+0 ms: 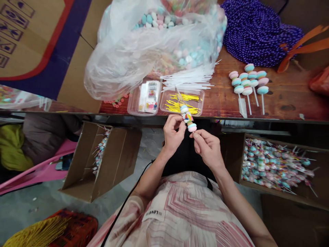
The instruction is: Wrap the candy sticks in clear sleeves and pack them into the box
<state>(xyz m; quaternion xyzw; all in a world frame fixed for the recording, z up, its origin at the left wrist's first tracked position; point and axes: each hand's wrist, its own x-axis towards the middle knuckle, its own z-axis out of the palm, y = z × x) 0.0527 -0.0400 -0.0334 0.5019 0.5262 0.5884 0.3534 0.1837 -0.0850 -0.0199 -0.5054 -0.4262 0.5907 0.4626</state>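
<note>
Clock centred on the sweet stick (192, 127), which sits between both hands at the table's (221, 103) near edge; 12 is away from the wearer.

Step in hand (judged): bringing a printed clear wrapper (187, 116) over the sweets. Left hand (174, 135), at 8: narrow grip, thumb and fingers pinching the wrapper's side. Right hand (207, 145), at 4: fingertips closed on the stick's lower end, just below the bottom sweet. Whether the wrapper fully encloses the sweets: cannot tell. Next move would seem to call for a steady right pinch while the left draws the film straight, without squeezing the sweets.

Containers, left to right:
- Orange crate (86, 221), 8: yellow strands at its left.
- Left carton (122, 154), between 8 and 9: open; many sweet sticks inside, depth hidden.
- Left clear tray (132, 103), near 10: stack of white and printed flat pieces.
- Plastic bag (113, 58), 11: pink, white and blue sweets.
- Right clear tray (202, 103), 11: yellow ties, loosely piled.
- Right carton (280, 197), near 4: open; heap of sweet sticks, many apparently wrapped.
</note>
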